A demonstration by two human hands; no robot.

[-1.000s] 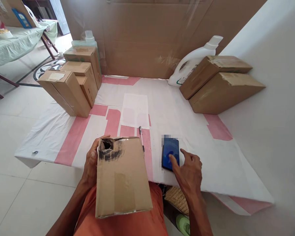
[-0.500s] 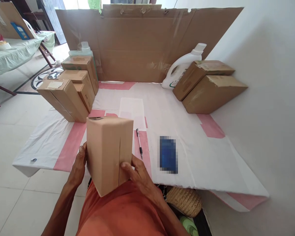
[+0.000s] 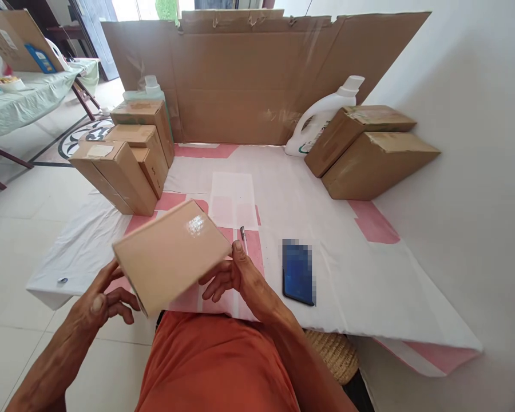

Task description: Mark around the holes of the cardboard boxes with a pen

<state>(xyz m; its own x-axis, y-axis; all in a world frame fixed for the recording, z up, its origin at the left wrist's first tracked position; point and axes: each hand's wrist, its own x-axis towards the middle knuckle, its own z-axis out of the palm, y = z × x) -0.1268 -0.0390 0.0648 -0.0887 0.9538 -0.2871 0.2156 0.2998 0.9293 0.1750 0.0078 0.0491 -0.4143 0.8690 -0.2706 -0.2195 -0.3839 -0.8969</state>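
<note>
A plain brown cardboard box [image 3: 171, 257] is held tilted above the table's near edge, a shiny patch near its upper right corner. My left hand [image 3: 111, 300] grips its lower left end, fingers partly curled against that side. At the right corner, my right hand [image 3: 236, 274] has the thumb on the edge and the other fingers beneath. Just beyond the right hand lies a pen [image 3: 244, 236], its lower part hidden. Behind it is a white sheet of paper [image 3: 232, 200]. To the right rests a blue, partly pixelated, phone-like object [image 3: 298, 274].
Several cardboard boxes [image 3: 115, 171] stand at the table's left, in front of a clear bottle [image 3: 152, 86]. Two more boxes [image 3: 377, 166] lean beside a white jug [image 3: 321, 114] at the right. A tall cardboard panel [image 3: 240, 86] spans the back. A wall borders the right side.
The box has been turned from upright to a tilted, broad-side-up position. My left hand has shifted left and down, while my right hand has moved to the box's right corner.
</note>
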